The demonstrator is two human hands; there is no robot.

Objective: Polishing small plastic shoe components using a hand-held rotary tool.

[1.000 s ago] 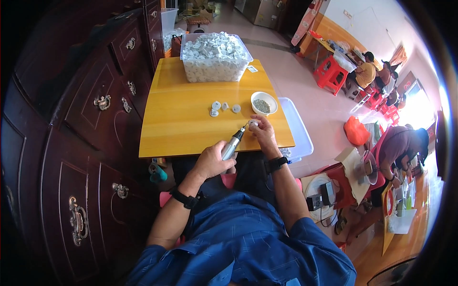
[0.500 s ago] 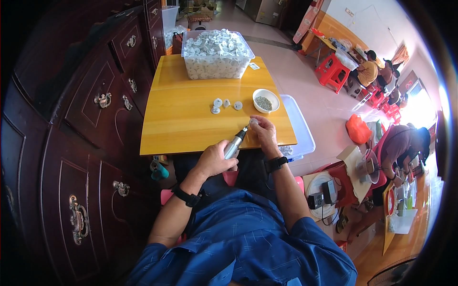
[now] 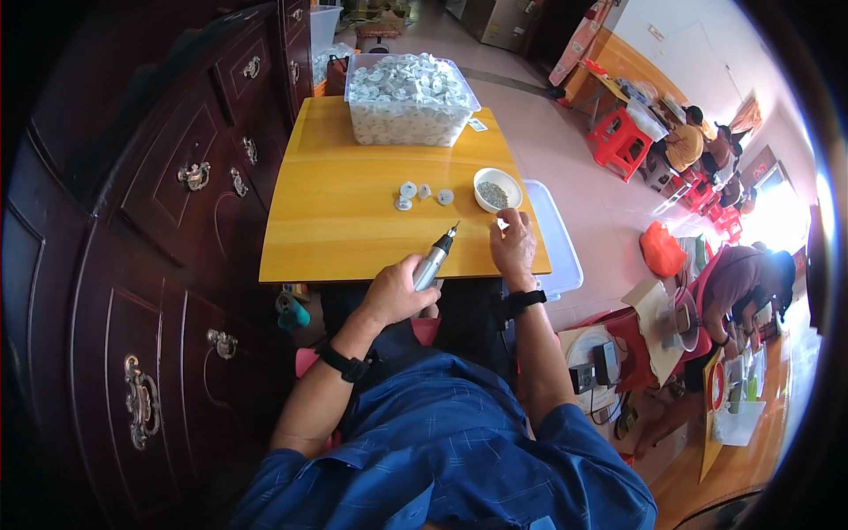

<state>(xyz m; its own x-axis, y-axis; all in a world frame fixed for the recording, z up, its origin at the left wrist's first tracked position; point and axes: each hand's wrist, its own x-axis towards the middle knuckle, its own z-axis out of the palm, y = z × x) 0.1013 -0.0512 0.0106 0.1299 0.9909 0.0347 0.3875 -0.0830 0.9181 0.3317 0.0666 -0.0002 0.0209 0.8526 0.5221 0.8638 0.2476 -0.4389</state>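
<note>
My left hand (image 3: 393, 290) is closed round a silver and black electric screwdriver (image 3: 431, 263), its thin bit pointing up and away over the table's near edge. To the right, my right hand (image 3: 514, 246) pinches a small white plastic piece (image 3: 502, 224), partly hidden by the fingers, just below a white bowl (image 3: 480, 180). Tiny grey metal parts, which look like screws (image 3: 495, 194), lie in that bowl. Several small round white plastic pieces (image 3: 407, 191) rest on the yellow wooden table (image 3: 353, 230) beyond the screwdriver tip.
A clear tub (image 3: 411, 130) heaped with similar white pieces stands at the table's far end. Dark wooden drawers (image 3: 190, 177) rise along the left. A translucent lidded box (image 3: 558, 238) sits right of the table. People (image 3: 682, 146) work at tables on the right, near red stools (image 3: 618, 141).
My right hand has moved right, away from the screwdriver tip and up to the bowl, with the white piece in its fingers. My left hand has stayed almost still with the screwdriver.
</note>
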